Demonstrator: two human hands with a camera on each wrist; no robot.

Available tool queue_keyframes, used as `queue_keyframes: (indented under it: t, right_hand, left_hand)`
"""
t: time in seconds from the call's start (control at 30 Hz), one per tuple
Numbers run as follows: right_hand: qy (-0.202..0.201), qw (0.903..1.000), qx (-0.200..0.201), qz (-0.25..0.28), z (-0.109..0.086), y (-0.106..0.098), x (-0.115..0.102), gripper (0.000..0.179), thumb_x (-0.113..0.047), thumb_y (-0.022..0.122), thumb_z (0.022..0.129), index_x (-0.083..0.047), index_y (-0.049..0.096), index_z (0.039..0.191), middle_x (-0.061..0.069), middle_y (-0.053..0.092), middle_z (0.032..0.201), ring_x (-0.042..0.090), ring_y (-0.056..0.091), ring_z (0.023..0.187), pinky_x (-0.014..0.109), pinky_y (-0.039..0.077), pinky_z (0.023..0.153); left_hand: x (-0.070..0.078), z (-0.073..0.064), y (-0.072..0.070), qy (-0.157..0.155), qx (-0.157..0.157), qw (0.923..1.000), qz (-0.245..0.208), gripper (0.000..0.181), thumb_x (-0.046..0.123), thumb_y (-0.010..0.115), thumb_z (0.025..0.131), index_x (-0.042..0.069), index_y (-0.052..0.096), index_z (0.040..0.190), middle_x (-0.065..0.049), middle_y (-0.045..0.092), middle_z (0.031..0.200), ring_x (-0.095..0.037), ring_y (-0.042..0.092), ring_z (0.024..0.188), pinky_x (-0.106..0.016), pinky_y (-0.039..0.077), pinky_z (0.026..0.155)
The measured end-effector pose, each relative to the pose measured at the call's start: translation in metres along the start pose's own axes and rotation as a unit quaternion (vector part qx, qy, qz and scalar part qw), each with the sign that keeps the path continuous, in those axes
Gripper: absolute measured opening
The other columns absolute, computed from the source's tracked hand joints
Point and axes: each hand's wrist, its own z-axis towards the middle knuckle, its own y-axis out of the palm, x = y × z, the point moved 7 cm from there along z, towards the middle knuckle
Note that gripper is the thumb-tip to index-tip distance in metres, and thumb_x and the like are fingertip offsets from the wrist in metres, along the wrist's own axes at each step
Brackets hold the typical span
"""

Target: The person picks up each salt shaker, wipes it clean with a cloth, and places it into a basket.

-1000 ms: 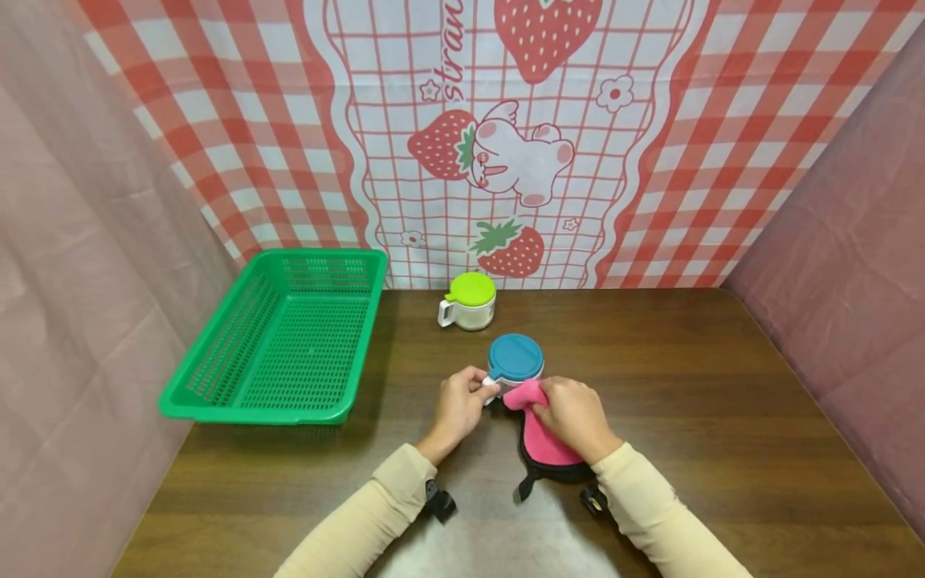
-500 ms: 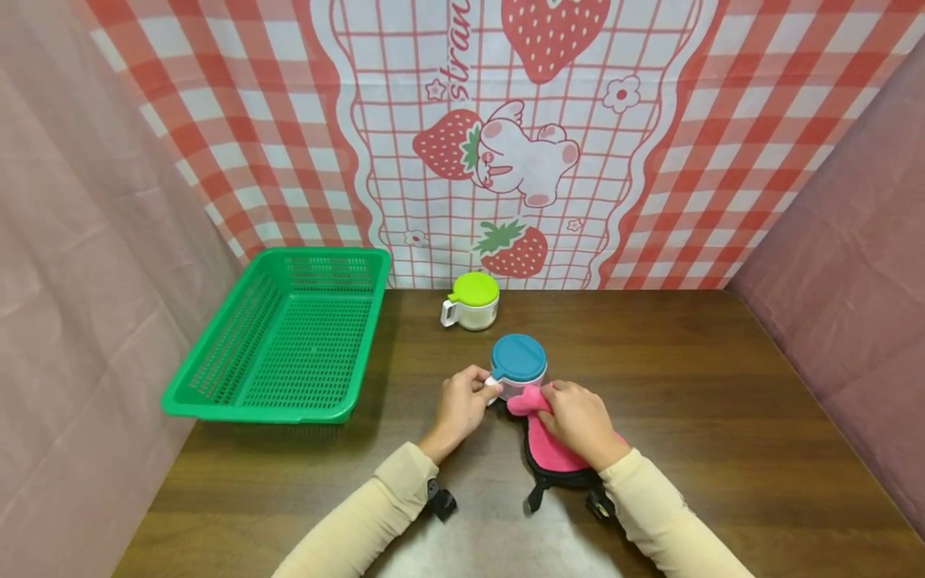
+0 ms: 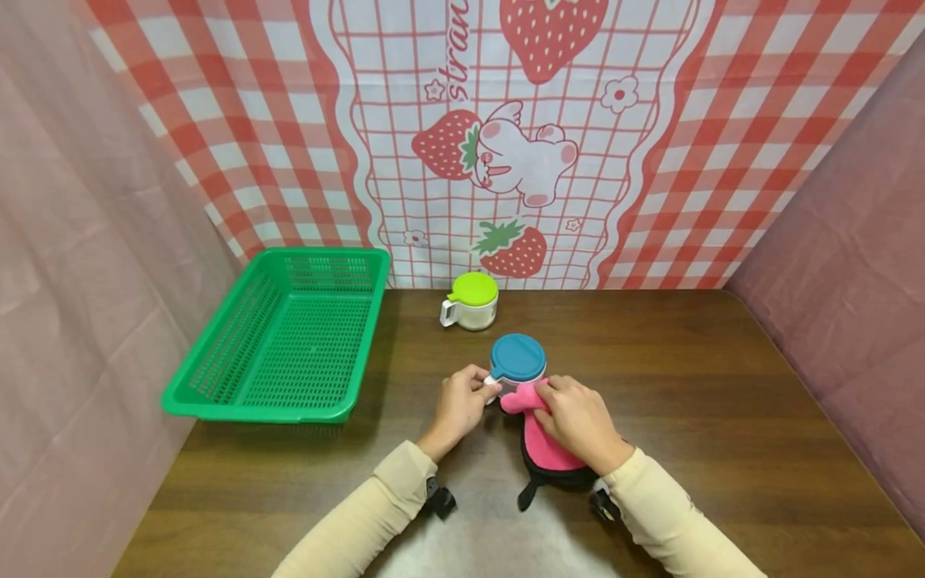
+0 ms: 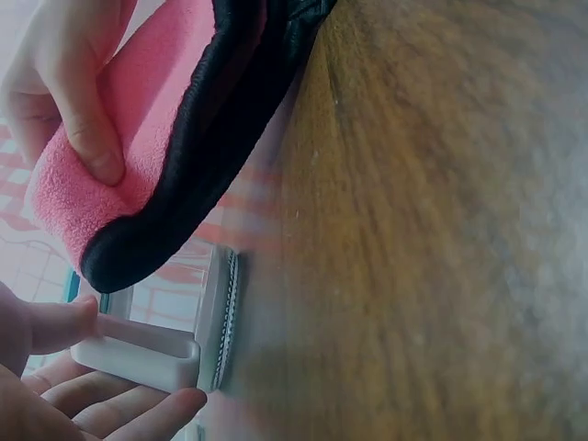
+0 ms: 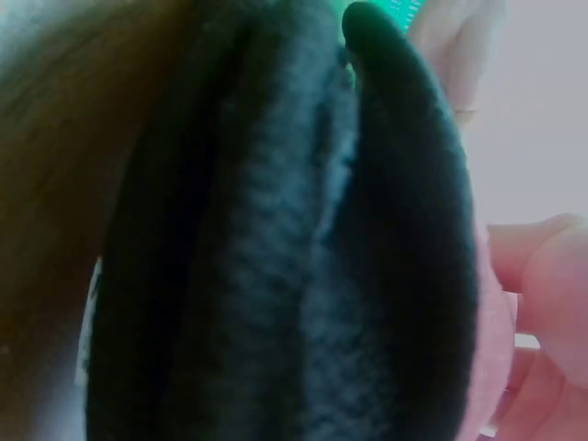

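A clear jar with a blue lid [image 3: 518, 357] stands upright on the table. My left hand [image 3: 460, 405] pinches its white handle [image 4: 138, 356] between thumb and fingers. In my right hand [image 3: 578, 421] is a pink cloth with black edging [image 3: 545, 445], bunched between thumb and fingers at the jar's near right side. Whether the cloth touches the jar wall is hard to tell. Its black edge [image 5: 276, 257] fills most of the right wrist view and hides the jar there. A black loop hangs from the cloth's near end.
Behind the blue-lidded jar stands a similar jar with a lime-green lid [image 3: 473, 299], its handle to the left. A green plastic basket [image 3: 352, 377] sits on the left of the wooden table [image 3: 686, 385]. A checked strawberry-print cloth [image 3: 650, 160] hangs at the back.
My right hand and the cloth have shifted slightly around the jar's near right side. My left hand keeps hold of the handle, and the jar stays about where it was.
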Motion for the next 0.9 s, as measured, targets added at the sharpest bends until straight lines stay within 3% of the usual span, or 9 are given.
queue_keyframes:
  t: [0.23, 0.57, 0.9]
  right_hand:
    - [-0.005, 1.0, -0.006, -0.001, 0.003, 0.01, -0.006, 0.023, -0.018, 0.082, 0.073, -0.008, 0.061, 0.074, 0.005, 0.061, 0.075, 0.025, 0.06, 0.071, 0.043, 0.051, 0.056]
    - [0.011, 0.9991, -0.04, -0.012, 0.0, 0.03, -0.002, 0.024, -0.017, 0.082, 0.07, -0.008, 0.061, 0.073, 0.008, 0.063, 0.076, 0.028, 0.063, 0.073, 0.045, 0.052, 0.058]
    - [0.057, 0.9927, -0.102, 0.03, -0.007, 0.038, 0.007, 0.029, -0.023, 0.08, 0.078, -0.001, 0.067, 0.092, 0.012, 0.065, 0.086, 0.031, 0.064, 0.08, 0.048, 0.055, 0.068]
  left_hand:
    - [0.0, -0.001, 0.001, 0.002, -0.012, 0.9999, -0.005, 0.014, 0.009, 0.073, 0.086, -0.002, 0.066, 0.089, -0.02, 0.075, 0.087, -0.023, 0.073, 0.081, -0.021, 0.053, 0.06]
    - [0.0, -0.001, 0.002, 0.001, -0.015, 0.9999, 0.0, 0.014, 0.009, 0.073, 0.085, -0.003, 0.066, 0.088, -0.02, 0.075, 0.087, -0.025, 0.073, 0.082, -0.023, 0.055, 0.062]
    - [0.001, 0.0, 0.001, 0.004, -0.007, 1.0, 0.005, 0.014, 0.01, 0.074, 0.085, -0.002, 0.067, 0.088, -0.02, 0.075, 0.087, -0.025, 0.073, 0.082, -0.022, 0.054, 0.061]
